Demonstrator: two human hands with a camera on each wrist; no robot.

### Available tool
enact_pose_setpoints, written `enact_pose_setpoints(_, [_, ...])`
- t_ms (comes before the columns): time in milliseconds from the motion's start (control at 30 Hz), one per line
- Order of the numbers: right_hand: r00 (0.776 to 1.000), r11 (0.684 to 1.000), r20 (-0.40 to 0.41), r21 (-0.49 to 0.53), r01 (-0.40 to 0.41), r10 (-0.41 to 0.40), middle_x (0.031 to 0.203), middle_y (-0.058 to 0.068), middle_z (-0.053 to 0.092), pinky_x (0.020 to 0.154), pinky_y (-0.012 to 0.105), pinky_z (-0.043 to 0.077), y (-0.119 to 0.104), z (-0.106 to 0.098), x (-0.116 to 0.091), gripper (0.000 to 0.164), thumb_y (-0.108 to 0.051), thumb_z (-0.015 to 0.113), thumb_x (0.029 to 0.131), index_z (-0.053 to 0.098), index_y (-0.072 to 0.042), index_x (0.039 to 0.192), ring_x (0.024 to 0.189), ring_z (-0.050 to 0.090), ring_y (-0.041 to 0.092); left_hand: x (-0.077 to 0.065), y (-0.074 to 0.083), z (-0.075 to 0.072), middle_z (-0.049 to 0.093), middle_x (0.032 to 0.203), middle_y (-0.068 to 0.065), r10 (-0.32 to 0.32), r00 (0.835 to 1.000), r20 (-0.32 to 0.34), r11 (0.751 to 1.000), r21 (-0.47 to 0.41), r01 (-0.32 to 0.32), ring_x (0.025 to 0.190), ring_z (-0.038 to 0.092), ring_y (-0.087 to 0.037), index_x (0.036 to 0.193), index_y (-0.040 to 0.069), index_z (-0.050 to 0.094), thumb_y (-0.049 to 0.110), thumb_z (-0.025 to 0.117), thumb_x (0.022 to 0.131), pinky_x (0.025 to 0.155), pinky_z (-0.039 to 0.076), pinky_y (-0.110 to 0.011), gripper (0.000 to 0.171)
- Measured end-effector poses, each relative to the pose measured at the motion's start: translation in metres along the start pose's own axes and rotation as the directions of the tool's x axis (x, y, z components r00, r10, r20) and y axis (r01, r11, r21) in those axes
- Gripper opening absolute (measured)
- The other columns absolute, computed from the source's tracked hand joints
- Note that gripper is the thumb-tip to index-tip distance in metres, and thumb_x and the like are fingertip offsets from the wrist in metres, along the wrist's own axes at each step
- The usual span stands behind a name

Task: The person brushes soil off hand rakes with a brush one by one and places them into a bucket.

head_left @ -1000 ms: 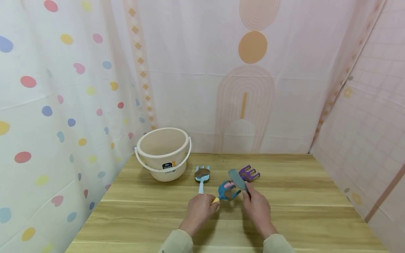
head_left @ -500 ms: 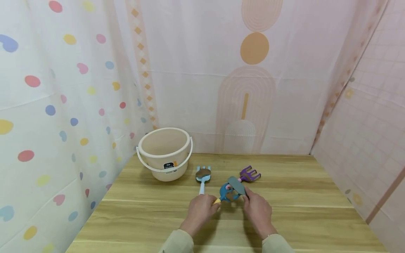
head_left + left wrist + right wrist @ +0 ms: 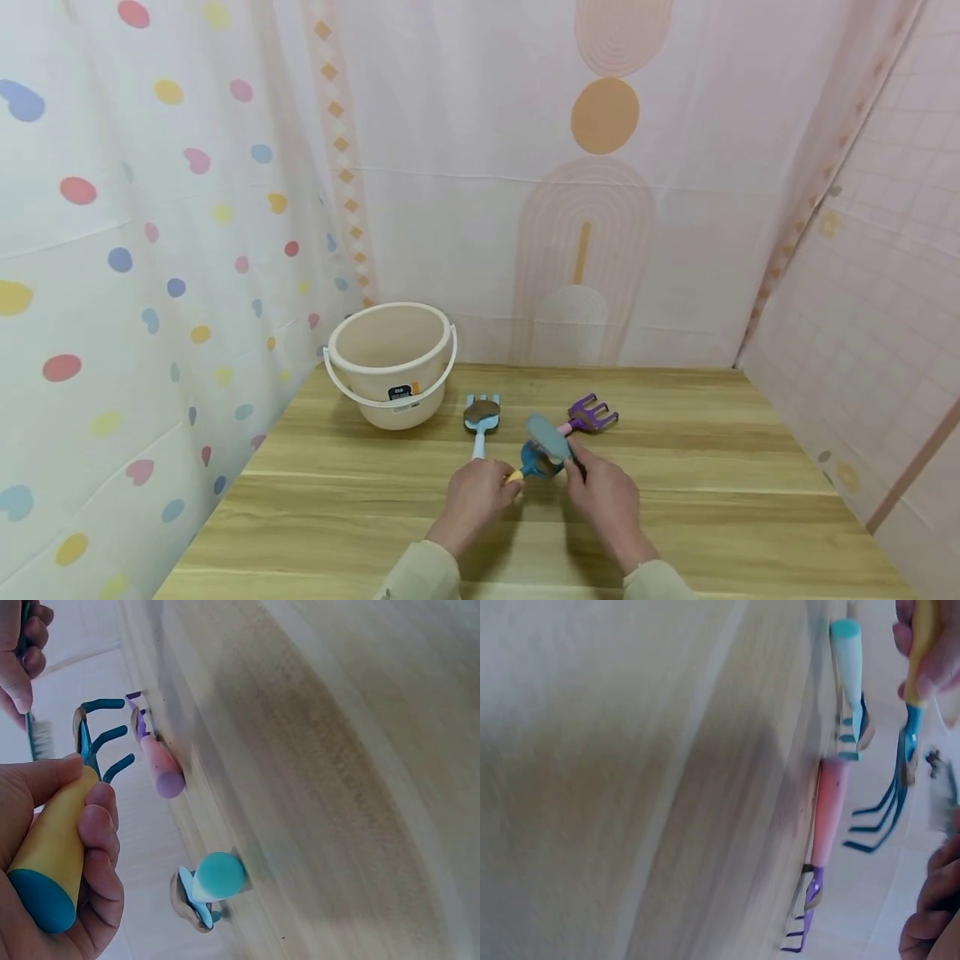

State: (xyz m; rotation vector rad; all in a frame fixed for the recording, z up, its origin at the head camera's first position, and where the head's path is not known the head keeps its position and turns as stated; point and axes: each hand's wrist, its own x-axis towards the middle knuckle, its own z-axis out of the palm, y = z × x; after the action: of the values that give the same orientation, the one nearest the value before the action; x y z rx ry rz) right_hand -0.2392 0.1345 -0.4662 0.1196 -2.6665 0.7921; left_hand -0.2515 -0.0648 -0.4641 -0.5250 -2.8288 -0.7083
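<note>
My left hand (image 3: pixel 474 500) grips the yellow handle (image 3: pixel 56 832) of a small blue hand rake (image 3: pixel 534 461), whose curved tines and brown patch show in both wrist views. My right hand (image 3: pixel 606 500) holds a grey-green brush (image 3: pixel 548 437) over the rake's head. Pale bristles (image 3: pixel 42 739) show below the brush in the left wrist view; whether they touch the rake cannot be told. Behind these lies a purple hand rake (image 3: pixel 591 414) with a pink handle (image 3: pixel 831 810). A light blue hand rake (image 3: pixel 482 417), also with a brown patch, lies beyond my left hand.
A cream bucket (image 3: pixel 367 385) with a white handle stands at the back left of the wooden table (image 3: pixel 720 467). Patterned curtains (image 3: pixel 450 242) hang behind the table and along both sides.
The brush in my right hand has shifted left and slightly toward me, from near the purple rake to over the blue rake's head. My left hand has stayed nearly still.
</note>
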Motion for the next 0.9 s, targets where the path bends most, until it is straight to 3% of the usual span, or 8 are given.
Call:
enact_pose_setpoints(133, [0.999, 0.999, 0.029, -0.030, -0.033, 0.033, 0.097, 0.016, 0.073, 0.046, 0.034, 0.040, -0.005, 0.002, -0.004, 0.036, -0.023, 0.066, 0.094, 0.067, -0.013, 0.128, 0.059, 0.056, 0.019, 0.003, -0.001, -0.002, 0.050, 0.057, 0.011, -0.018, 1.000, 0.009, 1.000, -0.003, 0.018, 0.052, 0.045, -0.009, 0.072, 0.015, 0.069, 0.025, 0.071, 0.090, 0.048, 0.037, -0.029, 0.021])
enact_pose_setpoints(367, [0.994, 0.994, 0.035, -0.040, -0.103, 0.104, 0.085, 0.012, 0.070, 0.043, 0.032, 0.033, 0.003, 0.003, -0.001, 0.037, -0.020, 0.065, 0.095, 0.065, -0.011, 0.131, 0.050, 0.044, 0.017, 0.002, -0.002, -0.001, 0.050, 0.056, 0.011, -0.021, 1.000, 0.016, 1.000, -0.012, 0.022, 0.051, 0.045, -0.008, 0.072, 0.015, 0.070, 0.026, 0.071, 0.090, 0.048, 0.037, -0.028, 0.021])
enact_pose_setpoints(533, [0.993, 0.992, 0.030, -0.049, -0.115, 0.117, 0.086, 0.012, 0.071, 0.046, 0.033, 0.036, 0.012, 0.005, 0.000, 0.038, -0.020, 0.065, 0.095, 0.064, -0.012, 0.132, 0.055, 0.050, 0.018, -0.001, -0.002, 0.001, 0.050, 0.057, 0.012, -0.007, 1.000, 0.008, 1.000, -0.003, 0.007, 0.051, 0.044, -0.006, 0.074, 0.015, 0.072, 0.026, 0.073, 0.089, 0.047, 0.037, -0.027, 0.019])
enact_pose_setpoints(700, [0.993, 0.990, -0.008, -0.078, -0.120, 0.120, 0.080, 0.008, 0.067, 0.048, 0.034, 0.039, 0.014, 0.006, 0.001, 0.038, -0.020, 0.065, 0.095, 0.064, -0.014, 0.132, 0.057, 0.053, 0.019, -0.001, -0.003, 0.003, 0.048, 0.054, 0.013, -0.010, 1.000, 0.008, 1.000, -0.004, 0.010, 0.050, 0.043, -0.007, 0.069, 0.017, 0.069, 0.025, 0.072, 0.088, 0.046, 0.036, -0.027, 0.021])
enact_pose_setpoints(800, [0.995, 0.994, -0.028, -0.054, -0.098, 0.097, 0.087, 0.011, 0.070, 0.048, 0.034, 0.039, 0.009, 0.004, 0.000, 0.038, -0.022, 0.065, 0.095, 0.064, -0.014, 0.132, 0.059, 0.055, 0.019, -0.001, -0.004, 0.003, 0.047, 0.054, 0.012, -0.022, 1.000, 0.006, 1.000, -0.006, 0.022, 0.049, 0.043, -0.007, 0.067, 0.018, 0.067, 0.025, 0.072, 0.087, 0.046, 0.035, -0.027, 0.022])
enact_pose_setpoints(900, [0.998, 0.998, 0.011, 0.007, -0.058, 0.058, 0.098, 0.015, 0.073, 0.048, 0.034, 0.040, 0.005, 0.002, -0.002, 0.038, -0.023, 0.066, 0.094, 0.065, -0.013, 0.131, 0.059, 0.056, 0.020, 0.000, -0.004, 0.003, 0.048, 0.054, 0.011, -0.027, 1.000, 0.003, 1.000, -0.004, 0.027, 0.049, 0.043, -0.008, 0.065, 0.018, 0.065, 0.024, 0.072, 0.087, 0.046, 0.035, -0.028, 0.023])
